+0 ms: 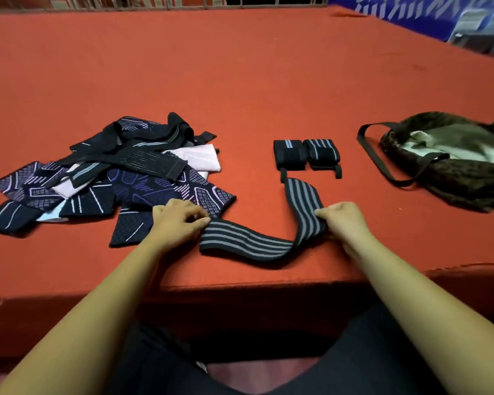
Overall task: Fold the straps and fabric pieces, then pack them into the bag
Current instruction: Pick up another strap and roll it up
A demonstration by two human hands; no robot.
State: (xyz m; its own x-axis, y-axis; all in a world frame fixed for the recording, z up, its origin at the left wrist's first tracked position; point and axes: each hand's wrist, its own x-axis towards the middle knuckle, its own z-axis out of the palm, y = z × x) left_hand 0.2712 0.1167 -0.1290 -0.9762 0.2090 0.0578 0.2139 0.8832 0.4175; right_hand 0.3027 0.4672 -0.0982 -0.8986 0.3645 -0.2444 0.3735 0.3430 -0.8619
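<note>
A black strap with grey stripes lies bent near the front edge of the red table. My left hand pinches its left end. My right hand grips the strap at the bend, where its far part runs up toward two rolled straps. A heap of dark patterned fabric pieces and straps lies at the left. The dark bag sits open at the right with a pale lining and black handles.
The table's front edge runs just below the strap, with my lap under it. A railing and a blue patterned wall stand beyond the far edge.
</note>
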